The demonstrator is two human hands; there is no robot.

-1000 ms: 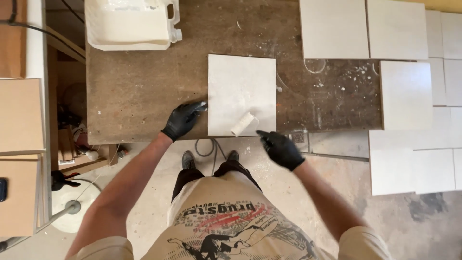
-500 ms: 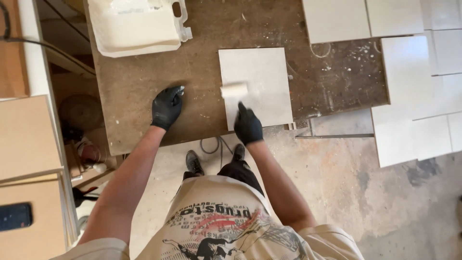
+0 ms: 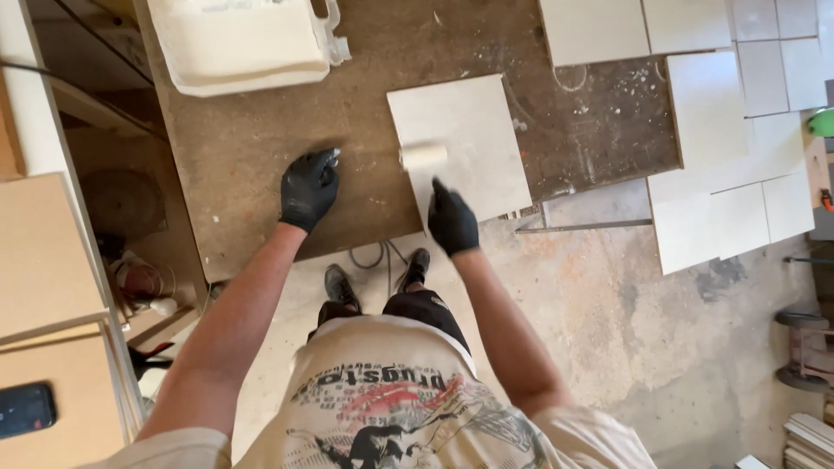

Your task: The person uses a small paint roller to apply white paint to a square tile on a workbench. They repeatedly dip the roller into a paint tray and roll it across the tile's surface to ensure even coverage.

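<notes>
The right hand (image 3: 453, 221), in a black glove, is closed around the handle of a small foam roller (image 3: 424, 155) lying on a smooth square pale panel (image 3: 469, 139), while the gloved left hand (image 3: 308, 185) presses flat, fingers loosely spread, on the rough brown chipboard bench (image 3: 252, 174) beside a white plastic tray (image 3: 234, 43)

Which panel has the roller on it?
The square panel at the bench's front edge, under the roller held by the right hand. The other pale panels lie farther right, untouched.

Right hand (image 3: 453, 221) rolling small paint roller (image 3: 424, 156) over square panel (image 3: 460, 143), left hand (image 3: 308, 187) on workbench (image 3: 261, 174)
</notes>
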